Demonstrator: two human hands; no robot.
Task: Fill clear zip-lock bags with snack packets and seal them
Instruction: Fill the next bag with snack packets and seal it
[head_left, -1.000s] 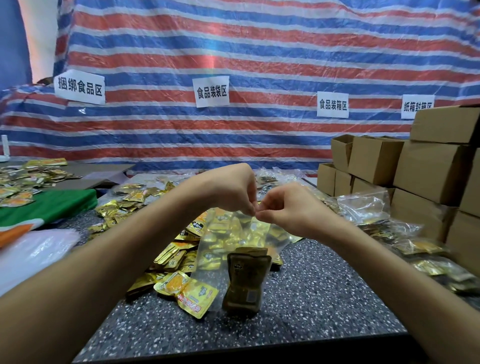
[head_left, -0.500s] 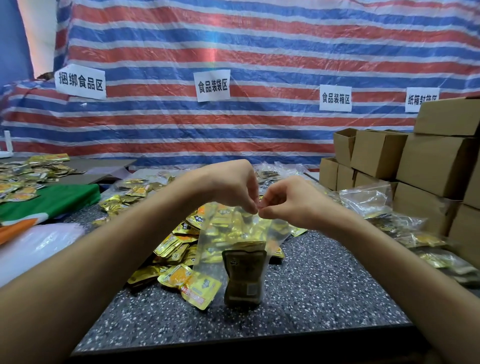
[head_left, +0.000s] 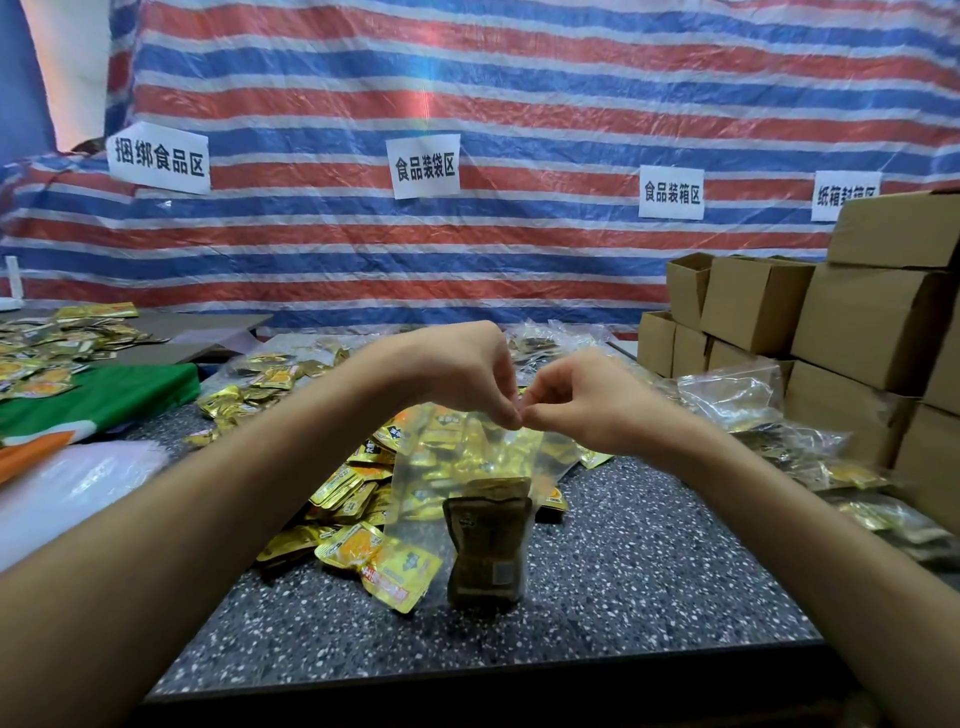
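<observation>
A clear zip-lock bag (head_left: 415, 499) hangs upright over the speckled table, its bottom near the tabletop. Inside it stand olive-brown snack packets (head_left: 485, 551). My left hand (head_left: 462, 374) and my right hand (head_left: 587, 400) meet fingertip to fingertip at the bag's top edge, each pinching the zip strip. Behind and left of the bag lies a heap of loose yellow snack packets (head_left: 358, 499); one yellow packet (head_left: 400, 571) lies right beside the bag's foot.
Cardboard boxes (head_left: 852, 332) are stacked at the right, with several filled clear bags (head_left: 737, 400) in front of them. More yellow packets (head_left: 47, 358) and a green cloth (head_left: 98, 395) lie at the left. The table's dark front edge (head_left: 488, 696) runs below.
Both hands stay pinched together at the bag's top. The view has tilted slightly, and the bag hangs much as before.
</observation>
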